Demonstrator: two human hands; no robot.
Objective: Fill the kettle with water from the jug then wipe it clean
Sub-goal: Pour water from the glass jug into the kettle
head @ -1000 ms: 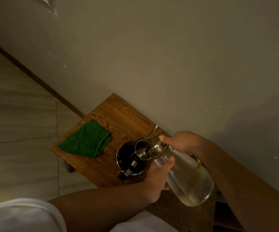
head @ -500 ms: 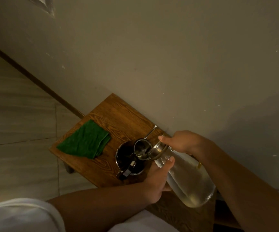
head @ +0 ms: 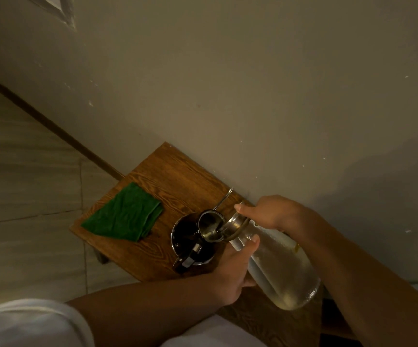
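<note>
A clear glass jug (head: 280,266) with water in it is tilted to the left, its metal-lidded mouth over the open top of a steel kettle (head: 190,244). The kettle stands on a small wooden table (head: 175,176), its inside dark and its black handle toward me. My right hand (head: 268,211) grips the jug's neck from above. My left hand (head: 233,274) wraps the jug from below, beside the kettle. A folded green cloth (head: 125,212) lies on the table's left part.
The table stands against a plain wall (head: 253,96) at its far side. A thin metal wire loop (head: 224,199) sticks up behind the kettle. Tiled floor (head: 22,184) lies to the left. White fabric (head: 27,324) fills the bottom left.
Hardly anything differs: the jug stays tilted over the kettle with both hands in the same grip, and only the view shifts slightly.
</note>
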